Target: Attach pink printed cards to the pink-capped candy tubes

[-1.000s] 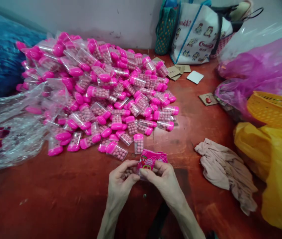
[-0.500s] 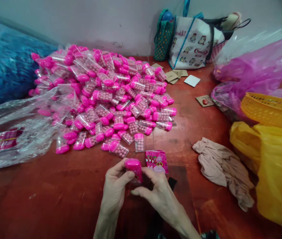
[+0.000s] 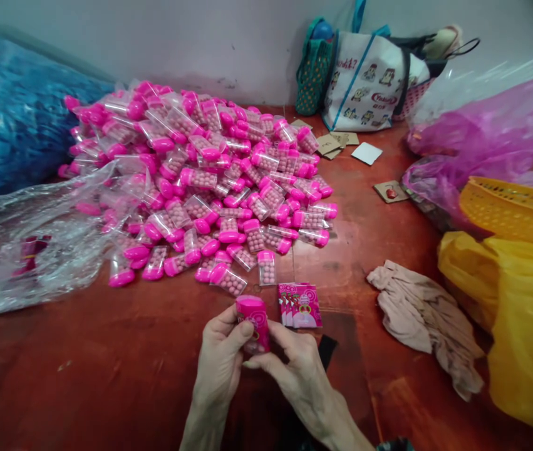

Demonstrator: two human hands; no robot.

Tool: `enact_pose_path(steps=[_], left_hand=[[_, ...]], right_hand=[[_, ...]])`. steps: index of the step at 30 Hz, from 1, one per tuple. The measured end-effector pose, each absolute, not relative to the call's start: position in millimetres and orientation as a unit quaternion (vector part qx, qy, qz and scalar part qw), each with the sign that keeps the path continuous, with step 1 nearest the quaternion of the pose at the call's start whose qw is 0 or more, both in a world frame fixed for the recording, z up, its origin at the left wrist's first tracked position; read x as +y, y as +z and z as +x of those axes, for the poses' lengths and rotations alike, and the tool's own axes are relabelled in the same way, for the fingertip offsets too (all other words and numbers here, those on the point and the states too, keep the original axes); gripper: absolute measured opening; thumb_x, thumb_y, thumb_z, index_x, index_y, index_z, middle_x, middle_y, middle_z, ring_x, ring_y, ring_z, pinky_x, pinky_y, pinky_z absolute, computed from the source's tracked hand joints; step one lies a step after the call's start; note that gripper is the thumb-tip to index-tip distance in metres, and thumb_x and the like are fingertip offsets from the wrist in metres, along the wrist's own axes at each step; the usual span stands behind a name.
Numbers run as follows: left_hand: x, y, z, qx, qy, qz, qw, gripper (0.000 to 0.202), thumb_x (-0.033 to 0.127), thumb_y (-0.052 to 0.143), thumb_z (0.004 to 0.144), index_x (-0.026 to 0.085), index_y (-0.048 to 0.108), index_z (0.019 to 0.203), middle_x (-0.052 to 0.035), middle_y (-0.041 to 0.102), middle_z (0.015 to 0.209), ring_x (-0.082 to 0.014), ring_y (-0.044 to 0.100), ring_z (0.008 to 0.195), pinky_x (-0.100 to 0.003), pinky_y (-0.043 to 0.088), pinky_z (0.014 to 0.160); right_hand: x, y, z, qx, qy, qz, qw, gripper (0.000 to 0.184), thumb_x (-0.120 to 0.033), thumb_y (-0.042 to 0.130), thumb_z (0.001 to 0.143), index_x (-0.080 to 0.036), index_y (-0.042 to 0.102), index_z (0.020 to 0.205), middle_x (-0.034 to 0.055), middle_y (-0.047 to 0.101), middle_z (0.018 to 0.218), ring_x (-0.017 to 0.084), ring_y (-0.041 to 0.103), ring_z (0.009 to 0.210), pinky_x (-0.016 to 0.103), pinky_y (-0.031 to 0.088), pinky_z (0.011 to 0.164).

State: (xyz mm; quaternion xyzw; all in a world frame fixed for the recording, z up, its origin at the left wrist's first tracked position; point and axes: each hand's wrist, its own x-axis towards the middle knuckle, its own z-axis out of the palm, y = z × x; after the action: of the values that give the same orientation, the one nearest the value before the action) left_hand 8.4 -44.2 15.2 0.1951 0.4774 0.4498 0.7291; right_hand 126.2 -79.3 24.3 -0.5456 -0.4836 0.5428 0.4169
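My left hand (image 3: 222, 360) and my right hand (image 3: 297, 369) together pinch one small pink-capped candy container (image 3: 254, 322) with a pink label on it, held upright just above the red table (image 3: 106, 376). Fingers of both hands are closed around it. Just to the right of it, a small stack of pink printed labels (image 3: 300, 305) lies on the table. Behind them spreads a big pile of clear candy containers with pink caps (image 3: 210, 181).
A crumpled clear plastic bag (image 3: 26, 244) lies at left, a blue bag (image 3: 7, 131) behind it. A beige cloth (image 3: 428, 322), a yellow bag (image 3: 524, 319), a yellow basket (image 3: 515, 210) and a pink bag (image 3: 482, 138) fill the right. Tote bags (image 3: 369, 78) stand against the wall.
A second ago both hands held the pink labels over a container. The label stack now lies on the table, and the labelled container stands upright in both hands.
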Motion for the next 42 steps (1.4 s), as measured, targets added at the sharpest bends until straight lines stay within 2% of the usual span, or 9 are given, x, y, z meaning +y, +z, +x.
enact_pose_path(steps=[7,12,16,21,26,30,35,42], left_hand=[[-42,18,8,0.493,0.447,0.205,0.718,0.026,0.022,0.077,0.055,0.014,0.070,0.079,-0.0009,0.063,0.060,-0.0071,0.051,0.047,-0.015,0.041,0.044],[-43,17,8,0.500,0.445,0.208,0.713,0.024,0.025,0.076,0.056,0.013,0.070,0.076,-0.0001,0.061,0.057,-0.0062,0.049,0.045,-0.015,0.039,0.042],[-43,16,7,0.495,0.435,0.210,0.722,0.022,0.026,0.075,0.058,0.013,0.069,0.074,0.0006,0.058,0.054,-0.0052,0.046,0.041,-0.014,0.036,0.038],[-43,17,6,0.491,0.434,0.208,0.726,0.024,0.024,0.076,0.058,0.013,0.069,0.079,-0.0007,0.061,0.057,-0.0059,0.048,0.043,-0.014,0.037,0.038],[-45,17,7,0.475,0.431,0.200,0.741,0.020,0.023,0.074,0.061,0.013,0.069,0.077,0.0000,0.060,0.054,-0.0037,0.043,0.039,-0.012,0.034,0.036],[-43,16,8,0.466,0.436,0.177,0.749,0.020,0.028,0.072,0.065,0.013,0.068,0.077,0.0009,0.058,0.053,-0.0039,0.043,0.040,-0.012,0.033,0.036],[-41,15,7,0.455,0.449,0.181,0.748,0.020,0.029,0.071,0.065,0.012,0.068,0.075,0.0002,0.059,0.055,-0.0055,0.046,0.043,-0.014,0.037,0.040],[-45,16,7,0.435,0.436,0.210,0.759,0.020,0.029,0.072,0.064,0.013,0.068,0.076,-0.0005,0.062,0.056,-0.0050,0.042,0.039,-0.017,0.038,0.041]], right_hand=[[-83,14,123,-0.515,0.507,-0.548,0.420,0.022,-0.016,0.070,0.071,-0.022,0.064,0.091,-0.0033,0.065,0.075,0.013,0.059,0.065,0.017,0.046,0.061],[-84,7,121,-0.569,0.454,-0.519,0.448,0.021,-0.027,0.060,0.080,-0.018,0.060,0.099,0.0007,0.064,0.076,0.014,0.060,0.067,0.019,0.049,0.061],[-85,5,122,-0.589,0.433,-0.507,0.457,0.028,-0.035,0.053,0.084,-0.015,0.058,0.103,0.0037,0.064,0.078,0.015,0.061,0.069,0.020,0.050,0.064],[-88,1,121,-0.618,0.395,-0.502,0.459,0.033,-0.035,0.049,0.086,-0.013,0.053,0.110,0.0081,0.066,0.084,0.018,0.063,0.073,0.024,0.051,0.065],[-86,1,121,-0.635,0.365,-0.500,0.463,0.033,-0.036,0.044,0.089,-0.014,0.049,0.113,0.0097,0.066,0.086,0.019,0.063,0.074,0.027,0.053,0.066],[-81,1,122,-0.662,0.341,-0.494,0.448,0.035,-0.040,0.042,0.089,-0.014,0.051,0.111,0.0086,0.065,0.079,0.018,0.062,0.067,0.027,0.053,0.059],[-80,-1,123,-0.693,0.333,-0.462,0.443,0.033,-0.028,0.033,0.093,-0.015,0.045,0.121,0.0077,0.062,0.077,0.018,0.061,0.071,0.028,0.054,0.064],[-82,-2,127,-0.695,0.334,-0.452,0.447,0.035,-0.015,0.040,0.090,-0.018,0.042,0.125,0.0047,0.058,0.072,0.017,0.057,0.065,0.028,0.053,0.066]])
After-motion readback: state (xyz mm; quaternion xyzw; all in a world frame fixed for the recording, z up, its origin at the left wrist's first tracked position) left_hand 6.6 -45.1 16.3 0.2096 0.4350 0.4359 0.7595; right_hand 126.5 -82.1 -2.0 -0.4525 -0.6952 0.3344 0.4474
